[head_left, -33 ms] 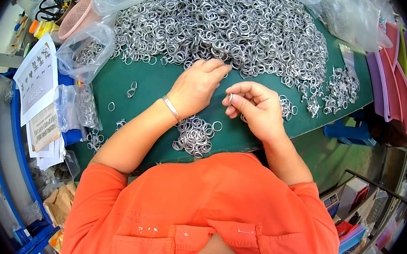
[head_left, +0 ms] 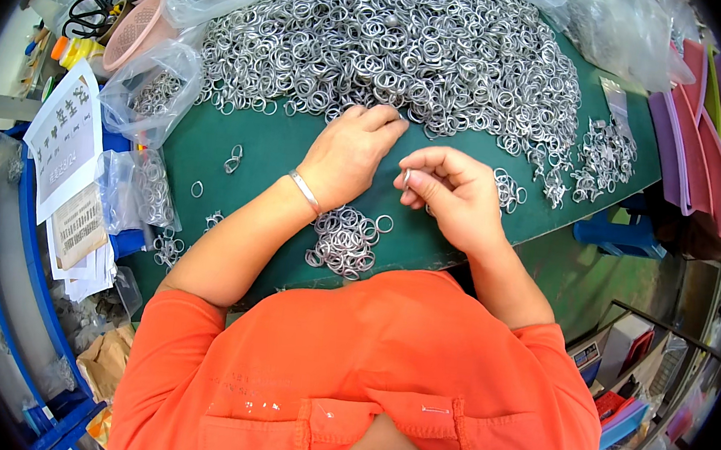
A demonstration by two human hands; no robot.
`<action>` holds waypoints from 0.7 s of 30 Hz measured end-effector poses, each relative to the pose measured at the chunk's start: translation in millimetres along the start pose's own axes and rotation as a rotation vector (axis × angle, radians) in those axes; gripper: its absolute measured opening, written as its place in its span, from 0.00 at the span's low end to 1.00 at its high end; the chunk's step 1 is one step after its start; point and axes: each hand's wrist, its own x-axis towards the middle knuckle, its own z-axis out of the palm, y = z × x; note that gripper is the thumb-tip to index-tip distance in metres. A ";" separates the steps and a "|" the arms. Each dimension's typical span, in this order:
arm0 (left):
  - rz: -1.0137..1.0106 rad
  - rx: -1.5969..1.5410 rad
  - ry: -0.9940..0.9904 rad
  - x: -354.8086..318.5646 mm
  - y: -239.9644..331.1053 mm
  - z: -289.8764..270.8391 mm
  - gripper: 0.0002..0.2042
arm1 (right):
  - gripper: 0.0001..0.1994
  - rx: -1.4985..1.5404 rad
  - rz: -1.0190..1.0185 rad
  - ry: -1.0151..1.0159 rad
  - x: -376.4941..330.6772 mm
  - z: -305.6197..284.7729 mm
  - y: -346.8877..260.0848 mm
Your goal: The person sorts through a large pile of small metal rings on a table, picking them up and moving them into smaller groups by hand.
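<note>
Your right hand pinches a small metal ring between thumb and fingertips, fingers curled together. Your left hand lies flat with fingers loosely apart, tips touching the near edge of the big heap of rings. The pinched ring could slip and vanish among the loose ones. Just below your left wrist sits a small pile of rings that a forearm could scatter. Plastic bags crowd the mat to your left.

The right hand pinches something small — too tiny to identify — its fingertips curled out of sight.
</note>
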 end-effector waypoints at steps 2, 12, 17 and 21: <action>-0.023 -0.018 -0.010 -3.1 -2.8 3.6 0.18 | 0.06 -0.427 -0.258 -0.017 -3.8 2.5 -2.0; -0.139 -0.202 0.182 -10.9 -12.4 -3.6 0.09 | 0.03 -0.605 -0.451 -0.249 -6.2 25.3 13.2; -0.085 -0.045 0.122 -13.0 -15.0 3.2 0.14 | 0.04 -0.679 -0.362 -0.086 2.0 10.8 2.1; -0.223 -0.126 0.107 -15.8 -17.0 -0.9 0.16 | 0.04 -0.685 -0.340 -0.017 8.0 4.4 3.4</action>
